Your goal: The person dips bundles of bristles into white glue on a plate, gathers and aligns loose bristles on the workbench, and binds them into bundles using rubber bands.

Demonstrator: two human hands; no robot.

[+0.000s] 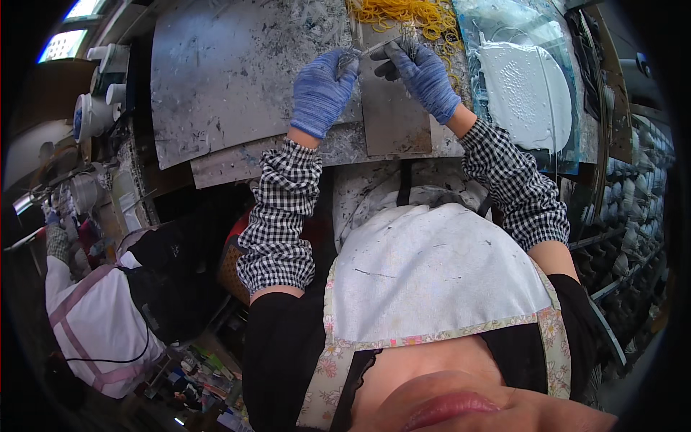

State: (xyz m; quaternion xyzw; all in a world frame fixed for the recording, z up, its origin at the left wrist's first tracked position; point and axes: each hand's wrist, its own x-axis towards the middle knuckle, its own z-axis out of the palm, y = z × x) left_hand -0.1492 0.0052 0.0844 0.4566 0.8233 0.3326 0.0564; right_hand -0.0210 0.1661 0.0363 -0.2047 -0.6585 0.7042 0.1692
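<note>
My left hand (324, 90), in a blue knitted glove, is closed on a small bundle of thin grey wiry strands (348, 60). My right hand (426, 78), gloved alike with dark fingertips, pinches an upright tuft of thin wire-like pieces (409, 42); their exact kind is too fine to make out. A thin pale strip (374, 48) spans the gap between the fingertips of both hands. Beneath them lies a narrow brownish board (397, 129). Just beyond my right hand is a heap of yellow rubber bands (410, 13).
Paint-smeared metal sheets (216, 86) cover the bench at left. At right, thick white paste (522, 90) is spread on a blue-edged plate (568, 162). White tubs (92, 117) stand at far left, near a co-worker (108, 324). A rack (626, 216) holding many grey pieces stands right.
</note>
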